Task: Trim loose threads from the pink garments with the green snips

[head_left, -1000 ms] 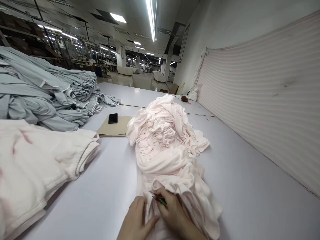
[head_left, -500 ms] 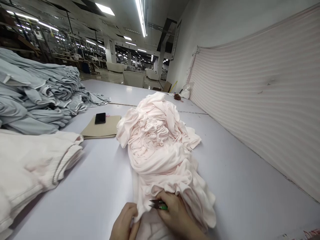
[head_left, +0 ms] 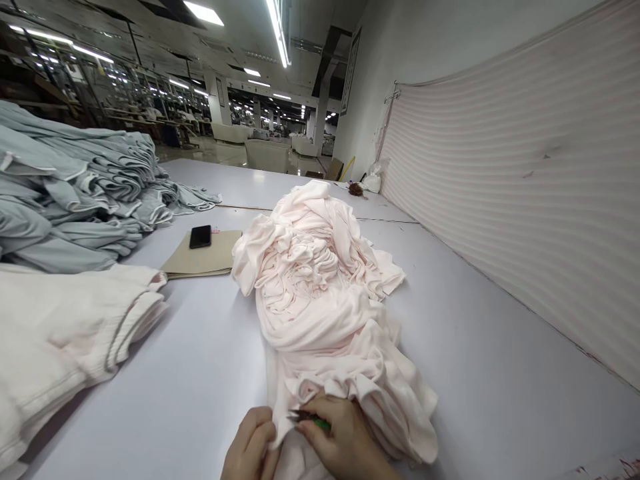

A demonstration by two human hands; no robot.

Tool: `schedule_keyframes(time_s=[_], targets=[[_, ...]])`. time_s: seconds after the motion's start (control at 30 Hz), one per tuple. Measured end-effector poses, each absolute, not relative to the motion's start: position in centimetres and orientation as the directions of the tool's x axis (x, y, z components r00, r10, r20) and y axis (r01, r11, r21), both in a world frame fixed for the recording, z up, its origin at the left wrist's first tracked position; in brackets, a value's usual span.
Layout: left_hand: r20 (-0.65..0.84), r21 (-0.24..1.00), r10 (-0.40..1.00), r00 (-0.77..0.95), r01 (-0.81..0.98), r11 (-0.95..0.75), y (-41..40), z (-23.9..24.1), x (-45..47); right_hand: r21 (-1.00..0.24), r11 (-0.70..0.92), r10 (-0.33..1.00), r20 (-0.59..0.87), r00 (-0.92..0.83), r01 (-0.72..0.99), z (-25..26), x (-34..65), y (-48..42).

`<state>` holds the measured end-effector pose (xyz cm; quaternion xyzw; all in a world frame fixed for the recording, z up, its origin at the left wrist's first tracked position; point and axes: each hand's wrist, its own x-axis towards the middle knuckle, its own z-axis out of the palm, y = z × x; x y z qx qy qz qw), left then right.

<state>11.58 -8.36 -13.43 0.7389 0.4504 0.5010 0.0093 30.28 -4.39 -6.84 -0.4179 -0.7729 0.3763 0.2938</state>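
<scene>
A long heap of pale pink fabric [head_left: 320,320] lies bunched up the middle of the table, its near end between my hands. My left hand [head_left: 251,441] pinches the fabric's left edge at the bottom of the view. In my right hand [head_left: 340,430] is a pair of thread snips [head_left: 311,419] with green on the handle and dark blades. The blades point left, toward my left fingers, close over the pink cloth. Whether they touch the cloth I cannot tell.
Cream folded garments [head_left: 75,347] are stacked at the left, with grey-blue garments [head_left: 90,193] piled behind. A black phone [head_left: 201,237] rests on brown card [head_left: 215,257]. Striped fabric [head_left: 510,180] hangs along the right wall. A brown tangle [head_left: 356,190] sits at the far edge.
My right hand has shifted slightly left and the snips' blades look closer together, nearer to my left fingers. My left hand keeps its pinch on the fabric edge.
</scene>
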Motion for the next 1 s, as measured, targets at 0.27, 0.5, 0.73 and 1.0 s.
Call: schedule_keyframes(time_s=[0.27, 0.5, 0.73, 1.0], targets=[[0.748, 0.447, 0.657, 0.094, 0.660, -0.604, -8.3, -13.3, 11.5, -0.825, 0.359, 0.879, 0.142, -0.455, 0.435, -7.1, 30.0, -4.4], [0.738, 0.515, 0.673, -0.051, 0.687, -0.513, -8.8, -13.3, 12.7, -0.695, 0.421, 0.884, 0.172, -0.434, 0.583, -8.4, 30.0, -4.1], [0.715, 0.578, 0.694, -0.080, 0.627, -0.523, -9.0, -12.6, 13.3, -0.784, 0.469, 0.820, 0.217, -0.529, 0.406, -6.1, 31.1, -4.6], [0.687, 0.627, 0.714, -0.136, 0.607, -0.487, -8.9, -13.2, 13.0, -0.722, 0.465, 0.856, 0.217, -0.470, 0.513, -8.0, 30.4, -4.4]])
